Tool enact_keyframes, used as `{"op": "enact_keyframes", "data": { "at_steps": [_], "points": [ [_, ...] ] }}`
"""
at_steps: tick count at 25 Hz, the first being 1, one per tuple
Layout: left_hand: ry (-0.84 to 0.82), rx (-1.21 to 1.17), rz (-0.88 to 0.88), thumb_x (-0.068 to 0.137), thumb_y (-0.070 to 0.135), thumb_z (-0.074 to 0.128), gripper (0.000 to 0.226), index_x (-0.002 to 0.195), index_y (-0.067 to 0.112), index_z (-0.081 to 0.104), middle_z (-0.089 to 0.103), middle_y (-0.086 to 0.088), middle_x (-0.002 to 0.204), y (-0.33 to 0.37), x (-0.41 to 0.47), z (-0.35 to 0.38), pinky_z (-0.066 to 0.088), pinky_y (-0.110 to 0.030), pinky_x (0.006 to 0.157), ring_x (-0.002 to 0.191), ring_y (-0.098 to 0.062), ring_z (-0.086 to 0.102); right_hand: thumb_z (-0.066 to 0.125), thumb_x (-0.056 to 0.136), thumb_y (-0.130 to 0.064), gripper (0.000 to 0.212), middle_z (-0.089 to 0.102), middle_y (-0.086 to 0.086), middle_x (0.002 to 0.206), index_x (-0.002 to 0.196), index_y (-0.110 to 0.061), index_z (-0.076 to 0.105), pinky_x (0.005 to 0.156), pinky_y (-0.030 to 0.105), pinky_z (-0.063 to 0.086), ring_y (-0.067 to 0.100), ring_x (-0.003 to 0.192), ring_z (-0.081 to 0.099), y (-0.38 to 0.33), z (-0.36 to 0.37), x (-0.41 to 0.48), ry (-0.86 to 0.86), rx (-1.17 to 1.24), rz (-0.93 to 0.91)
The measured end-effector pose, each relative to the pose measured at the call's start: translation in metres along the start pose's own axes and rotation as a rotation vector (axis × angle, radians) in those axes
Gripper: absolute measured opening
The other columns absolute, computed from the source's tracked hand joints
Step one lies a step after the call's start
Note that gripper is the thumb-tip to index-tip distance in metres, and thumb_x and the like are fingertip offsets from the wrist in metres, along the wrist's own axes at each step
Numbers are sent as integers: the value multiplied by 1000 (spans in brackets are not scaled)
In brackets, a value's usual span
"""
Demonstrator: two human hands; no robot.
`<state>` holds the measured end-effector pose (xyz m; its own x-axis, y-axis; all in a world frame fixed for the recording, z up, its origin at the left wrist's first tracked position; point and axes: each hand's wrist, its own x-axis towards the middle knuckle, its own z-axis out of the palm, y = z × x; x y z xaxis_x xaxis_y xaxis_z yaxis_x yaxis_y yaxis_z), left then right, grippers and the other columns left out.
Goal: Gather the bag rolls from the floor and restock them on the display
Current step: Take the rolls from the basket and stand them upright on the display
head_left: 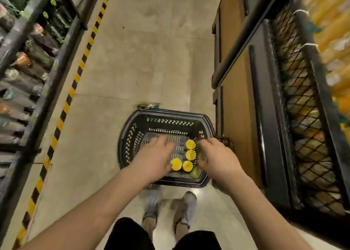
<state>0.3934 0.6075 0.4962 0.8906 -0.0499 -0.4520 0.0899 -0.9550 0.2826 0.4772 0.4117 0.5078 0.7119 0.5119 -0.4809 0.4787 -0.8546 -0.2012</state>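
Both hands over a basket of bag rolls on the aisle floor

A black basket [166, 115] sits on the floor [142, 60] just ahead of the person's shoes [151, 202], close beside the foot of a black mesh display rack [303, 98] on the right. Four bag rolls [190, 154] stand upright in it, yellow ends up, bunched together in the near right part of the basket. The left hand [153, 159] hovers above the basket with its fingers stretched forward and relaxed, grasping nothing, and its thumb is next to the nearest roll. The right hand [217, 159] is at the basket's right inner side with its fingers bent downward. It is blurred, so I cannot tell whether it grips anything. Yellow-and-black striped tape [76, 78] runs along the floor on the left beside a shelf [19, 79] of goods.
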Motion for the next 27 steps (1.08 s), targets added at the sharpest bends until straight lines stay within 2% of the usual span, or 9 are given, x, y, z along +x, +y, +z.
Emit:
{"op": "enact_keyframes", "data": {
  "at_steps": [4,6,9,12,14,16,20,24,27],
  "points": [
    [-88,-50,-55,91,39,65,67,148,26,33,26,-7,154,-23,71,113,40,-43,111,141,-29,33,67,89,-34,50,51,6,128,134,-23,48,84,42,52,32,113,56,36,120,69,-39,49,54],
    [-119,-68,-74,89,37,67,66,147,25,36,25,-7,155,-36,101,173,41,-44,110,140,-30,34,68,89,-31,49,51,8,126,133,-20,50,80,40,49,34,111,57,51,180,101,-40,72,82],
    [-153,-76,-77,87,32,70,61,141,20,43,24,-11,155,-55,134,249,48,-50,100,135,-36,39,69,89,-27,49,49,10,129,133,-18,49,77,40,47,37,112,55,71,252,138,-58,101,97],
    [-199,-34,-94,87,29,71,61,140,20,42,30,-14,149,-62,176,310,52,-52,92,132,-38,41,69,88,-24,56,46,13,133,138,-19,44,83,42,48,38,114,53,91,308,170,-100,56,82],
    [-219,12,-98,88,28,71,66,144,21,37,30,-16,147,-60,207,338,52,-52,91,131,-39,40,69,88,-25,61,46,15,134,141,-18,40,89,44,48,38,117,51,99,330,186,-117,32,86],
    [-277,20,-101,88,24,72,71,148,21,34,27,-19,148,-59,231,358,50,-51,96,131,-41,39,66,90,-22,61,44,15,135,143,-18,37,92,44,46,37,120,49,103,340,198,-117,26,87],
    [-411,-58,-173,84,27,78,70,142,25,40,32,-17,140,-57,260,395,52,-50,98,122,-41,50,62,91,-17,62,42,13,136,146,-20,33,93,43,44,35,123,47,107,351,212,-129,6,66],
    [-405,-70,-214,87,14,71,71,146,23,32,33,-17,135,-54,273,417,53,-48,94,120,-39,48,64,91,-18,66,41,13,136,148,-19,30,93,42,44,33,122,47,108,352,224,-123,-17,41],
    [-362,18,-152,88,14,69,77,150,20,25,32,-19,139,-58,279,424,54,-45,93,123,-39,44,67,91,-23,70,41,14,138,149,-19,29,95,41,45,33,123,47,107,353,236,-136,-45,42]
  ]
}}
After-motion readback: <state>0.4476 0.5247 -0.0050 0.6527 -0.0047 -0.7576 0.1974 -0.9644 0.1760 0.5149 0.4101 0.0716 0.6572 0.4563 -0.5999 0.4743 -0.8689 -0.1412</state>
